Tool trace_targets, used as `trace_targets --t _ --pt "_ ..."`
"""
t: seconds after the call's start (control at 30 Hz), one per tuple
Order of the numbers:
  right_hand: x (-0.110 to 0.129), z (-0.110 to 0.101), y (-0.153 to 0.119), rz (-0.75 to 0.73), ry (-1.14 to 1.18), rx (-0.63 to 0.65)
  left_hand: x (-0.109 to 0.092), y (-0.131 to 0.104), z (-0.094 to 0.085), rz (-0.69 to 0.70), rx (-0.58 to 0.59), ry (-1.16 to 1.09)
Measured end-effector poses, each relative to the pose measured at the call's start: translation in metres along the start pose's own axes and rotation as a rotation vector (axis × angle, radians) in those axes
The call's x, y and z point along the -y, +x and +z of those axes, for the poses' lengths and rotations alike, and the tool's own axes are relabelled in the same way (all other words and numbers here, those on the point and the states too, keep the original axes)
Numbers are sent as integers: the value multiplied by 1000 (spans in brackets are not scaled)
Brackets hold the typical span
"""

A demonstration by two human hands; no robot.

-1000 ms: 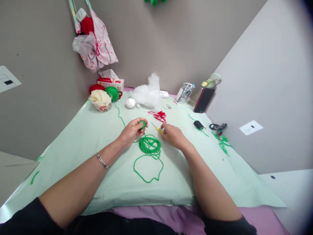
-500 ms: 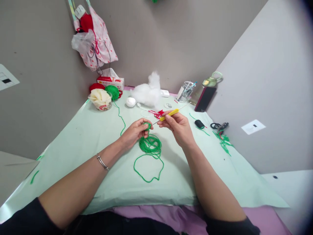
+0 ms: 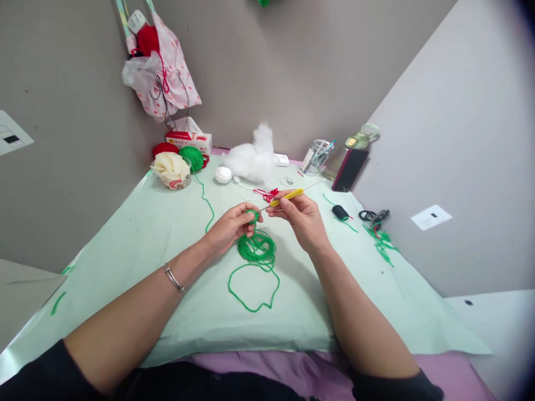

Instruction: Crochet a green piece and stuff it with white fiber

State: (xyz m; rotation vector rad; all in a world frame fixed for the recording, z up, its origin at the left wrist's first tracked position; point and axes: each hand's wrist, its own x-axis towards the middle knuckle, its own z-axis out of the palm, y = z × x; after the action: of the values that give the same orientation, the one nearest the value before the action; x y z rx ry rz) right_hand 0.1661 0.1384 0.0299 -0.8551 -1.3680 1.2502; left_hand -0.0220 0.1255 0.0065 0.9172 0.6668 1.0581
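Pinched in my left hand [image 3: 229, 225] is a small piece of green crochet work [image 3: 252, 216], partly covered by the fingers. My right hand [image 3: 303, 218] grips a crochet hook [image 3: 287, 197] by its yellow handle. The hook's thin metal tip points left and reaches the green piece; whether it is inside a stitch is too small to tell. Below my left hand a loose coil of green yarn [image 3: 256, 248] lies on the table, with one wide loop toward me. Another green strand runs from the green yarn ball [image 3: 191, 159] toward my left wrist.
White stuffing [image 3: 251, 160] and a white yarn ball [image 3: 223, 175] sit at the back. Left are a plastic tub [image 3: 172, 171] and tissue box [image 3: 190, 139]. Right stand a glass of tools [image 3: 317, 159], a phone [image 3: 350, 170], a bottle [image 3: 358, 138] and black thread [image 3: 340, 212].
My right hand and the crochet hook have shifted slightly left and down, toward the green piece. My left hand holds nearly the same place.
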Motion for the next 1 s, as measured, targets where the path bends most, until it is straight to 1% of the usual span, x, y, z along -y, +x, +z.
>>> trace_targets --t 0.13,0.23,0.3,0.5,0.7,0.9,1.0 --pt "4 2 -1 69 135 75 -4 -2 2 -8 24 -27" --pt "8 5 -3 112 172 118 -6 -3 3 -2 36 -44" --pt "10 6 -4 115 193 132 -6 -3 2 1 48 -52" --pt "11 9 -7 50 247 197 -3 -3 1 -23 66 -71" --pt "12 12 -8 -41 162 224 -4 -5 5 -66 45 -105" --pt "12 11 -9 -99 131 280 -8 -7 9 -67 39 -124" --pt "12 8 -10 -134 46 291 -8 -7 9 -57 40 -129"
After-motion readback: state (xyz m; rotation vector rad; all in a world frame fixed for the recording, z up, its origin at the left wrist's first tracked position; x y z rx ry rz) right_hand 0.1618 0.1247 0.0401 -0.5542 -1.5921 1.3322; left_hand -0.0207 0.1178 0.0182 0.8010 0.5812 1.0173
